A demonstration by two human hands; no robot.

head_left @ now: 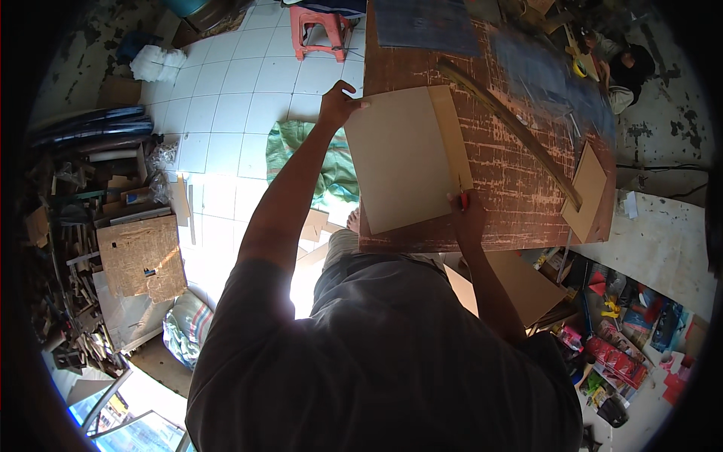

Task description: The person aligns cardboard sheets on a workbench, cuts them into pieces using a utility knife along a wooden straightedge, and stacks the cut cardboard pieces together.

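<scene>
A grey-brown cardboard sheet (pixel 403 158) lies over the left edge of the wooden table. A narrow tan strip of board (pixel 449 135) shows along its right side. My left hand (pixel 340 104) is at the sheet's far left corner, thumb touching the edge and a curved forefinger apart from it. At the near right corner, my right hand (pixel 468 218) is closed round a small red-handled cutter (pixel 464 200). Its thin tip points away from me at the strip's edge; the hand covers most of the handle.
A long wooden bar (pixel 512 132) crosses the scratched brown table (pixel 489 233), one end on a tan board piece (pixel 586 192). Dark sheets (pixel 425 26) lie at the far end. Beyond stands a red stool (pixel 320 34). Scrap wood (pixel 71 264) is heaped left; packages (pixel 617 358) lie right.
</scene>
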